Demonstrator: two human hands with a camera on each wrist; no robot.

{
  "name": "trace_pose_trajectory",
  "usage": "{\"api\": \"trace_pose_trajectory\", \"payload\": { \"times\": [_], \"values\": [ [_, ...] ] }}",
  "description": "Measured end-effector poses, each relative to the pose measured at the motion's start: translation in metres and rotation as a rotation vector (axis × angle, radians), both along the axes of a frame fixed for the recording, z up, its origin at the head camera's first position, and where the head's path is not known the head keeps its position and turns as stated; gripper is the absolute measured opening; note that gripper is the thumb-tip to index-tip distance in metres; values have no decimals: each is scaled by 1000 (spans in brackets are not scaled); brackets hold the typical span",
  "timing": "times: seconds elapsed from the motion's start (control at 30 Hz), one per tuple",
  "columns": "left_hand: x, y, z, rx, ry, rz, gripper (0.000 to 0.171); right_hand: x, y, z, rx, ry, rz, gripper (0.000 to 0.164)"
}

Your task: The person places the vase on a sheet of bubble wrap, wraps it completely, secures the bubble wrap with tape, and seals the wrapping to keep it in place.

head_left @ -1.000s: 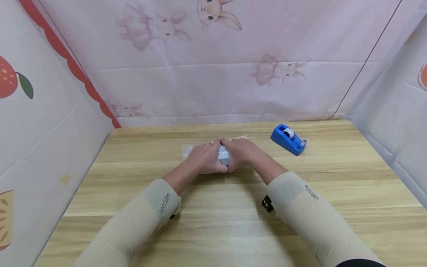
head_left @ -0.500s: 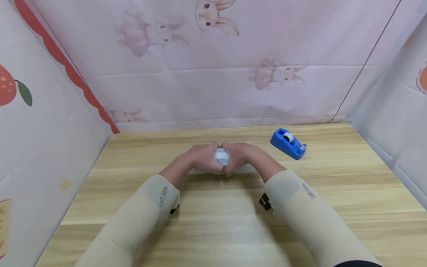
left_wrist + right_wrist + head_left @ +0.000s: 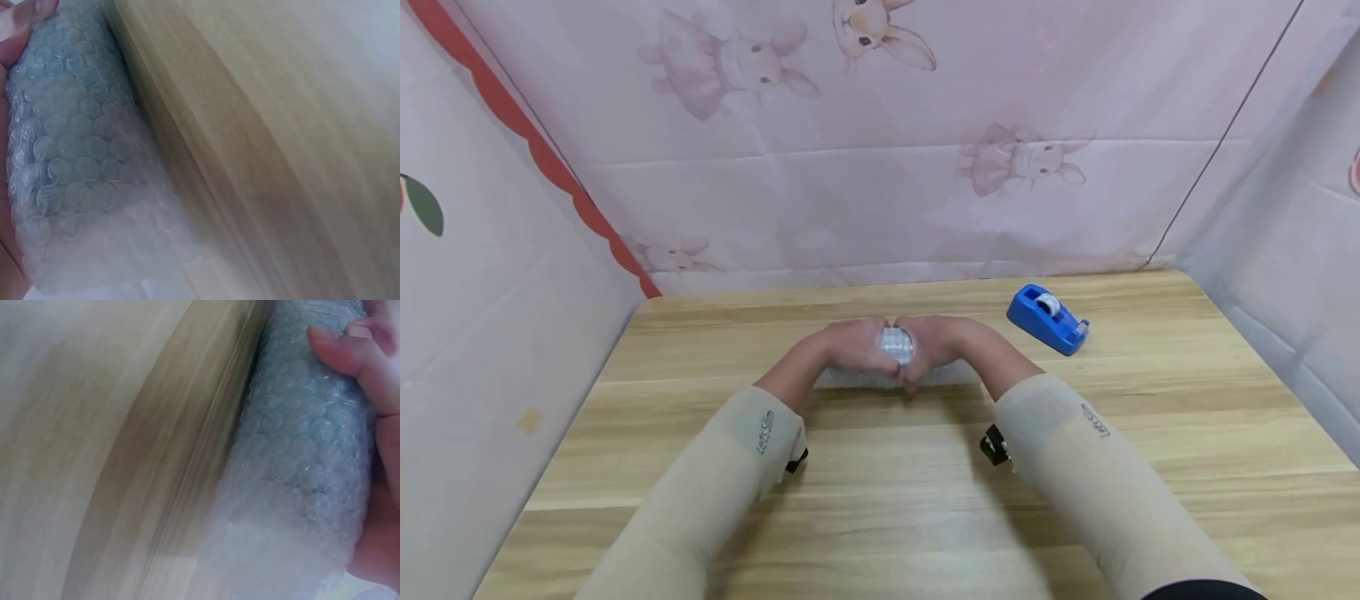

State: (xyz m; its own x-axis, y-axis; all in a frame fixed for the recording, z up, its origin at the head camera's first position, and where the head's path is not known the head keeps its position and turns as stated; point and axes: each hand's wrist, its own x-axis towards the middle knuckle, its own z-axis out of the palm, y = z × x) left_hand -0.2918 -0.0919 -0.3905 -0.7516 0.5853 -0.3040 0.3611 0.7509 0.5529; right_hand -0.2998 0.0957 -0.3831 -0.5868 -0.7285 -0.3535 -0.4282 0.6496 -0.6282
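A roll of bubble wrap [image 3: 897, 343] is over the table [image 3: 880, 508], held by a person's two hands. The left hand [image 3: 856, 344] and the right hand [image 3: 931, 343] curl round its middle from both sides, with a small round gap between them where the wrap shows. The fingers are bent and grip the roll; in the right wrist view a fingertip presses on top of the bubbles. The ends of the roll poke out past both hands, on the side near the person. I cannot tell if the roll touches the table. The hands hide much of it from the head view. A blue tape holder [image 3: 1048, 319] sits to the right, farther back and well apart from the hands, so it is not in their way. Behind the table hangs a pink cloth [image 3: 880, 208] with bunnies on it. One second ago, clear wrap showed on the far side of the hands; now it shows on the near side. The tape holder is in the same spot on the table.
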Motion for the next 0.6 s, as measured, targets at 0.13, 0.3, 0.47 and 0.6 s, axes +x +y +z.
{"api": "trace_pose_trajectory", "payload": {
  "times": [0.13,0.3,0.47,0.6],
  "values": [
    [-2,3,1,5,10,-14,52,2,3,4,15,0,-33,53],
    [-3,3,1,25,-25,-27,54,4,4,1,31,42,-60,61],
    [-2,2,3,82,-110,-46,55,7,2,1,63,43,-77,72],
    [-1,1,8,65,-110,-66,59,8,1,4,96,46,-83,77]
  ]
}}
